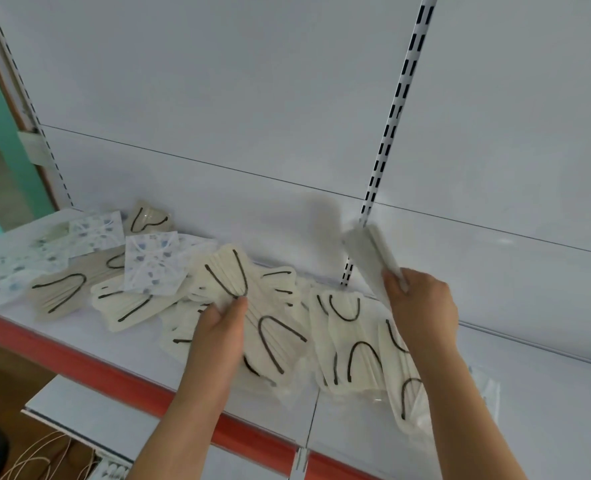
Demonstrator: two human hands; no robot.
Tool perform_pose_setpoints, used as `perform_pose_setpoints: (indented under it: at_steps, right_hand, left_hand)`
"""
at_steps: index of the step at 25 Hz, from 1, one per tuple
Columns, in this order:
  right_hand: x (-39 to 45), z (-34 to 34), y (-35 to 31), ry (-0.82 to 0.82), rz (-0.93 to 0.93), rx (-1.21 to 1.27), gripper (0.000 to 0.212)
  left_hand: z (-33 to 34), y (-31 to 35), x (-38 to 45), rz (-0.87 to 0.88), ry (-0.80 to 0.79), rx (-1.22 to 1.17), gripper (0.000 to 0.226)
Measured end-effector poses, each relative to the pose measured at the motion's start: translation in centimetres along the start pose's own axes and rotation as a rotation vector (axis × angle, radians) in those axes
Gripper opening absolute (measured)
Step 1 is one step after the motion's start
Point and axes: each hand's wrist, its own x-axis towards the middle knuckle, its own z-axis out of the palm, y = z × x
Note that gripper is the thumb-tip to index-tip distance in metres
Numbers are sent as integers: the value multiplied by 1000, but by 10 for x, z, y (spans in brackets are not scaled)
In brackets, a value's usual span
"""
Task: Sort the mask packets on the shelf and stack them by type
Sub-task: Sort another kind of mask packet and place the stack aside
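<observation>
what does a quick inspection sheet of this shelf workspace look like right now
surface: white shelf with red front edge, packets spread over it
job's things: cream mask packets with black loops in a loose overlapping heap; blue-patterned packets at left, partly on top of cream ones
clutter: nothing seen
grippers: left hand pinches a cream packet in the heap; right hand holds a white packet raised off the shelf
cables: pale cords on the floor, bottom left
surroundings: white back panel with slotted upright; lower shelf below
</observation>
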Motion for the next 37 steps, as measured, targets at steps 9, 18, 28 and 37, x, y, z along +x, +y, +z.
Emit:
perform_pose_setpoints:
  at_steps: [9,18,28,37]
  right_hand:
    - [-65,-29,-22,-650,-470,465,43]
    - [-46,-31,-9,-622,-223,860,37]
    - [-46,-189,147,120,267,1395,49]
    - [-87,-350,391,604,623,1309,23]
  left_hand:
    - [27,9,-15,198,-332,-67,17]
    - [36,4,-23,294,-721,312,27]
    - [228,18,-139,188,-1286,371,27]
    - [435,-8,-312,321,-1364,524,26]
